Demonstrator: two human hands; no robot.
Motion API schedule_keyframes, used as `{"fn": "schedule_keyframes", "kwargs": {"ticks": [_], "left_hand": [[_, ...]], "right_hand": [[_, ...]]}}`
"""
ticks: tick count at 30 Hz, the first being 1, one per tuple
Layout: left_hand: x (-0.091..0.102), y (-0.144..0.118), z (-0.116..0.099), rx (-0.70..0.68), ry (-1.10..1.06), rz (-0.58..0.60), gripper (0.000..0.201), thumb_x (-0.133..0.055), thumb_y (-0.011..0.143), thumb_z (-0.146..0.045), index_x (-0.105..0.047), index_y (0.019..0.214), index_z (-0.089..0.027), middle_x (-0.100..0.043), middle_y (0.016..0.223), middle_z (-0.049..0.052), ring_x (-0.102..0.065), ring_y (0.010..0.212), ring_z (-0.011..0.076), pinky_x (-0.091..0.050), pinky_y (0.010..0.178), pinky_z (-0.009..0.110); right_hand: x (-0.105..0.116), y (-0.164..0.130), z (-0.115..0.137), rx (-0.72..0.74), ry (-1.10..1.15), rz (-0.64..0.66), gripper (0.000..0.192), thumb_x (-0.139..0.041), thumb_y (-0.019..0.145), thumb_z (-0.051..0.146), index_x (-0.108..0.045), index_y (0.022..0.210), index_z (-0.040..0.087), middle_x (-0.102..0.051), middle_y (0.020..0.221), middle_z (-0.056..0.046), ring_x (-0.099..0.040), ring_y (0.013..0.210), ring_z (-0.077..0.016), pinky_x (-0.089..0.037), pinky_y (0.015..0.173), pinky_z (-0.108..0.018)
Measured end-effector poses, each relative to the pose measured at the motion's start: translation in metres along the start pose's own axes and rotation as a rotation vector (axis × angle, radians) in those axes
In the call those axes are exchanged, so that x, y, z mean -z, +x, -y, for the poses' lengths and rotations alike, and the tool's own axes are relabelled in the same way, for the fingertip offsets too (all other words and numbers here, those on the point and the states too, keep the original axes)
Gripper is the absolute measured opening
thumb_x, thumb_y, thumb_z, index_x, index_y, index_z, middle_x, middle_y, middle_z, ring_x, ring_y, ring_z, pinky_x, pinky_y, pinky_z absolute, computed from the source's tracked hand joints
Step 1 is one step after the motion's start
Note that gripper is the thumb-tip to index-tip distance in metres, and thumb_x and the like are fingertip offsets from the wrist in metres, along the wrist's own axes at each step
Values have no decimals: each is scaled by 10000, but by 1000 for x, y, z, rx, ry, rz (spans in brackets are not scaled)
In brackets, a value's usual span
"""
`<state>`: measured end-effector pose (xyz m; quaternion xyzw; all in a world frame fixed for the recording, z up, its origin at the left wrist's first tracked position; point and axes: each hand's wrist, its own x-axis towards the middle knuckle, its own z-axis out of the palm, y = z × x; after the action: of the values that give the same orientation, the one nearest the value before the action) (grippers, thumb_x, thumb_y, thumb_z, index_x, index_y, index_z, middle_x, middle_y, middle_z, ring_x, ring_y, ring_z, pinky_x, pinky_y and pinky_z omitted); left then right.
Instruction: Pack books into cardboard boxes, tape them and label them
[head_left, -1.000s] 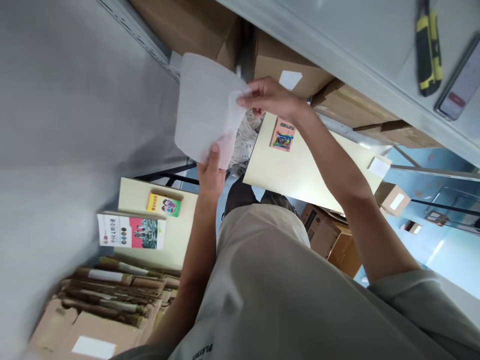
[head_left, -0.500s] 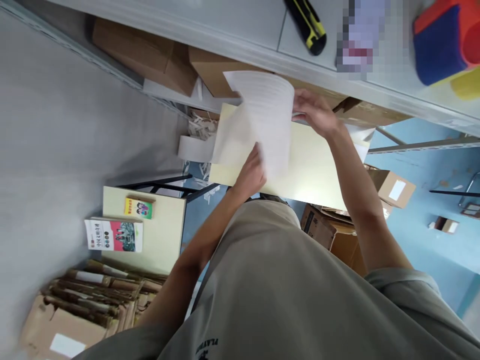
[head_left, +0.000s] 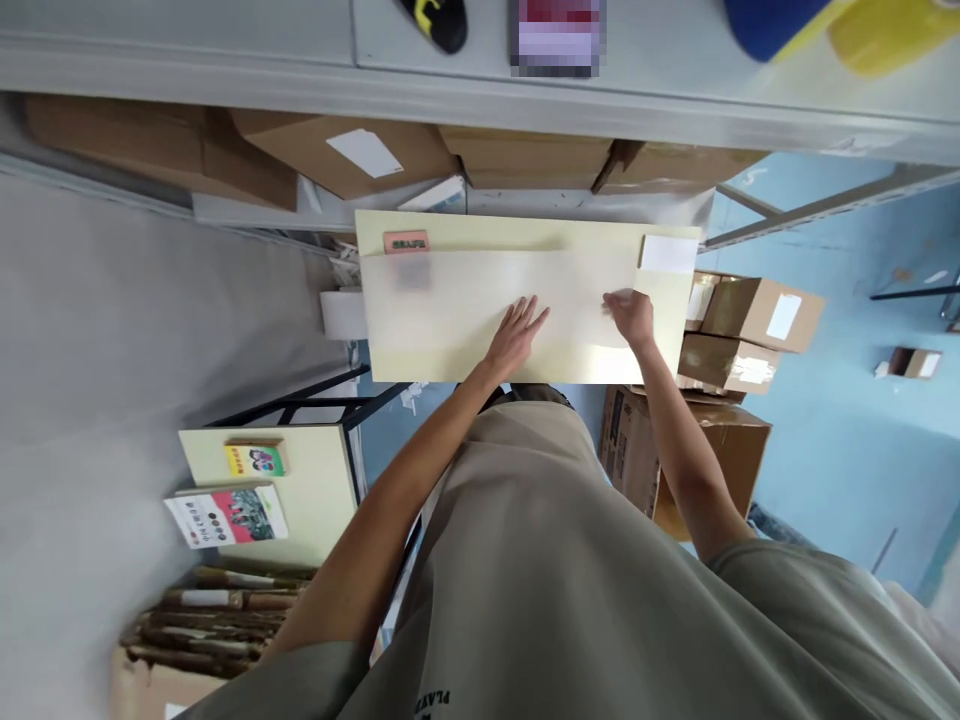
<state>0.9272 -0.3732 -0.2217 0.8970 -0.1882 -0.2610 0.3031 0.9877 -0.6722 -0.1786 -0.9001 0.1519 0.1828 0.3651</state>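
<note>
A thin, translucent white wrapping sheet (head_left: 457, 300) lies spread along the pale yellow tabletop (head_left: 420, 370). My left hand (head_left: 514, 335) rests on it, palm down, with its fingers spread. At the sheet's right end, my right hand (head_left: 630, 315) is closed with its fingers pinched on the sheet, which is blurred there. A small pinkish item with dark lettering (head_left: 406, 241) sits at the back left of the table, its front part covered by the sheet. Near the back right corner lies a white paper pad or stack (head_left: 669, 253).
Cardboard boxes (head_left: 525, 158) line the shelf behind the table. Above, a grey shelf (head_left: 262, 40) holds a black-and-yellow utility knife (head_left: 436, 22). Books (head_left: 229, 515) lie on a side table (head_left: 315, 500) at left. More boxes (head_left: 765, 310) stand at right.
The sheet was lifted and curled between both hands; now it lies flat on the table. My left hand has opened onto it, and my right hand has come down. The view has shifted.
</note>
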Motion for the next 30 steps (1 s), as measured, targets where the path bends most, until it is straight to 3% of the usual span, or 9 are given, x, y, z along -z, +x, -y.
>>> {"fn": "schedule_keyframes", "kwargs": {"ticks": [4, 6, 8, 11, 14, 16, 19, 23, 30], "left_hand": [[18, -9, 32, 84, -33, -51, 927, -708, 1117, -549, -388, 1901, -170, -198, 2007, 223, -107, 1898, 456, -66, 1518, 742], [39, -20, 61, 299, 6, -158, 1027, -689, 1114, -609, -281, 1937, -151, -94, 2019, 233, 8, 1901, 467, -23, 1512, 749], [59, -31, 90, 440, 78, -148, 1132, -739, 1073, -632, -243, 1937, -94, -28, 2012, 277, 62, 1887, 518, 0, 1497, 776], [73, -42, 116, 427, 164, -40, 1156, -775, 1041, -663, -287, 1927, -102, -50, 2013, 284, 53, 1886, 527, 6, 1481, 798], [67, -46, 123, 359, 185, 26, 1153, -790, 1027, -685, -316, 1924, -140, -68, 2014, 278, 37, 1894, 501, 2, 1478, 795], [60, -46, 124, 345, 181, 40, 1137, -790, 1036, -670, -321, 1921, -134, -47, 2010, 291, 26, 1896, 491, -16, 1485, 775], [54, -45, 129, 337, 171, 50, 1105, -792, 1054, -610, -324, 1916, -101, -19, 2005, 306, 13, 1896, 489, -62, 1501, 728], [57, -44, 138, 334, 131, 9, 1171, -841, 1014, -628, -292, 1936, -159, -50, 2015, 272, -4, 1890, 506, -82, 1503, 740], [55, -48, 144, 311, 103, -30, 1071, -779, 1062, -575, -324, 1917, -116, -146, 2004, 275, -45, 1897, 470, -43, 1510, 736]], "right_hand": [[-25, 11, -32, -180, -77, -65, 281, -700, 1105, 370, -663, 851, 256, -885, 1009, -163, -838, 1014, -301, -621, 988, -406], [-30, 13, -42, -224, -162, -75, 310, -680, 1143, 361, -639, 855, 253, -872, 1016, -169, -828, 1016, -306, -599, 950, -387], [-34, 14, -50, -238, -249, -71, 326, -637, 1187, 392, -654, 898, 243, -867, 1062, -187, -818, 1030, -322, -587, 933, -394], [-36, 15, -61, -246, -349, -44, 333, -576, 1224, 447, -717, 1032, 214, -861, 1148, -215, -807, 1075, -362, -602, 959, -447], [-37, 11, -67, -250, -417, -60, 372, -507, 1239, 428, -756, 1281, 155, -825, 1323, -265, -796, 1214, -400, -628, 1059, -533], [-44, 5, -66, -186, -455, -130, 513, -463, 1240, 426, -669, 1557, 79, -702, 1587, -335, -715, 1455, -428, -592, 1207, -596], [-69, -7, -55, 49, -491, -109, 829, -447, 1228, 552, -350, 1860, 25, -325, 1935, -340, -360, 1811, -448, -423, 1417, -661], [-107, -21, -43, 248, -499, 117, 989, -421, 1198, 723, -214, 1941, 102, -116, 2031, -246, -77, 1904, -450, -259, 1491, -722], [-107, -25, -61, 249, -556, 137, 960, -402, 1207, 733, -273, 1932, 117, -126, 2029, -242, -106, 1905, -439, -284, 1484, -720]]}}
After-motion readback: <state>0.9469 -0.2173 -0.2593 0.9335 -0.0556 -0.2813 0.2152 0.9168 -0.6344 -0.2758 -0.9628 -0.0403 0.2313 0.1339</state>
